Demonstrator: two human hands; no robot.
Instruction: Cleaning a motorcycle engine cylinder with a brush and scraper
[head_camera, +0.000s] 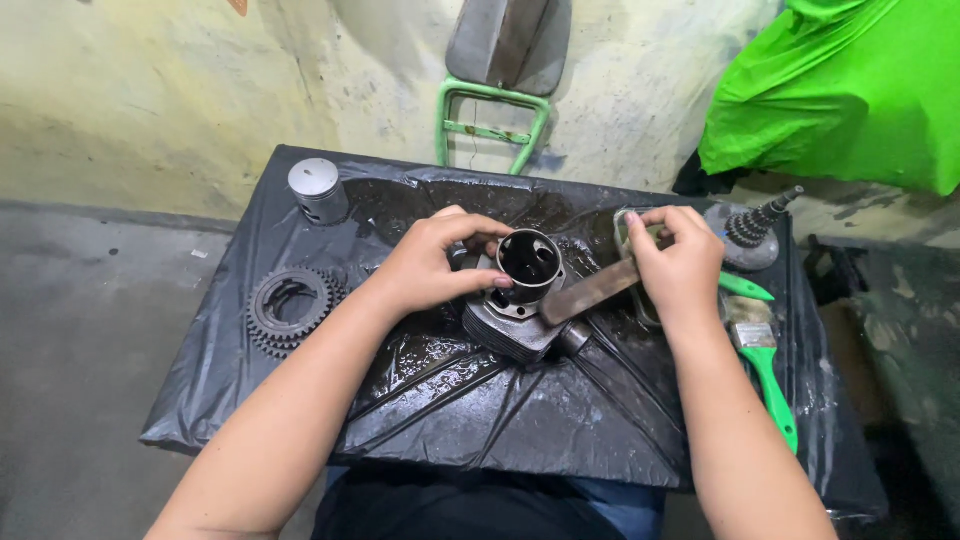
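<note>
Black plastic sheeting (560, 420), wet and oil-streaked, covers a low work surface set against a stained, pale yellow-green wall, and nearly everything sits around the finned grey metal engine cylinder (515, 315) lying near the middle of it. The left hand (430, 265) is closed around the cylinder's upper end, thumb at the rim of the dark open bore and fingers curled behind it, apparently to steady the part. The right hand (680, 265) is clamped on one end of a flat, rusty-brown metal strip (590, 293), which slants down to the cylinder's flange just below the bore; the shallow angle looks suited to scraping that face, though the contact itself is too small to judge. Left of the cylinder, well apart, lies a dark toothed gear cluster (290, 308), and beyond that, toward the wall, a silver-grey piston (318, 188) stands upright. Right of the cylinder, partly hidden by the right hand, is a small pale container (625, 230); farther right stands a stepped, ribbed metal shaft (755, 228), and nearer the person lies a green-handled paintbrush (762, 355). Behind the cylinder, a green tubular frame (490, 125) leans on the wall beneath a grey panel, and a bright green cloth (850, 90) drapes the right corner. No labels or signs can be made out.
</note>
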